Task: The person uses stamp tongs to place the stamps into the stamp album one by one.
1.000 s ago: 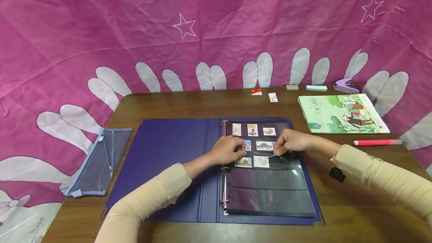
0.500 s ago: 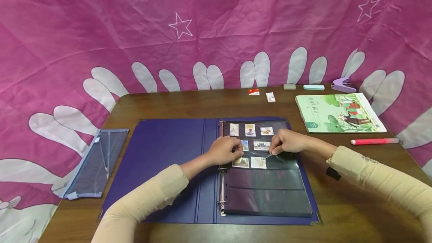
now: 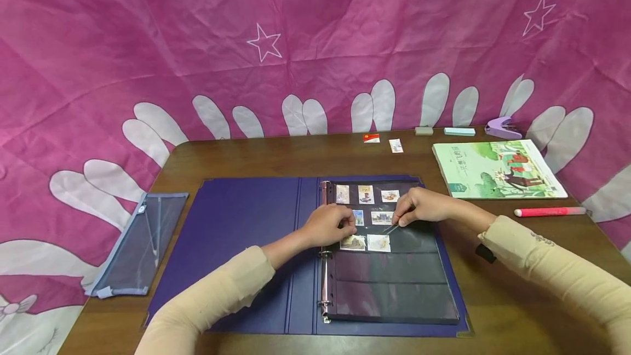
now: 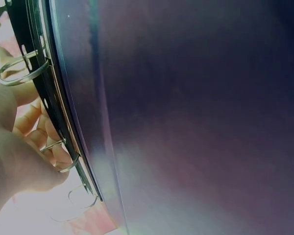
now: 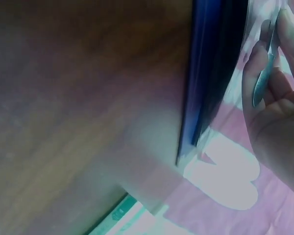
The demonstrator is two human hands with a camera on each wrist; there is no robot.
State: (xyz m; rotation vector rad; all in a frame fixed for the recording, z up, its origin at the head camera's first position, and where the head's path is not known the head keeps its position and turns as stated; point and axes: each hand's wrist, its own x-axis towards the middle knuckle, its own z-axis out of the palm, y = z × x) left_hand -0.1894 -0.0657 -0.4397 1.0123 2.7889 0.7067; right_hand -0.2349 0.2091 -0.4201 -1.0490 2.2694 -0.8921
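A purple ring binder (image 3: 246, 234) lies open, with a black stamp page (image 3: 394, 300) on its right side. Several stamps sit in the page's upper rows. My right hand (image 3: 421, 206) pinches metal tweezers (image 5: 263, 83). Their tips are spread just above a pale stamp (image 3: 378, 243) in the third row and look apart from it. My left hand (image 3: 327, 226) rests on the page by the rings, fingers loosely bent, partly covering a blue stamp (image 3: 359, 217). A brown stamp (image 3: 352, 242) lies just below that hand.
A red stamp (image 3: 371, 138) and a light stamp (image 3: 396, 145) lie behind the binder. At right are a green book (image 3: 498, 171), a pink marker (image 3: 549, 211) and a purple hole punch (image 3: 503, 127). A mesh zip pouch (image 3: 143, 245) lies at left.
The tweezers' tips have come away from the pale stamp and now show spread above it. My left hand stays in nearly the same place on the page.
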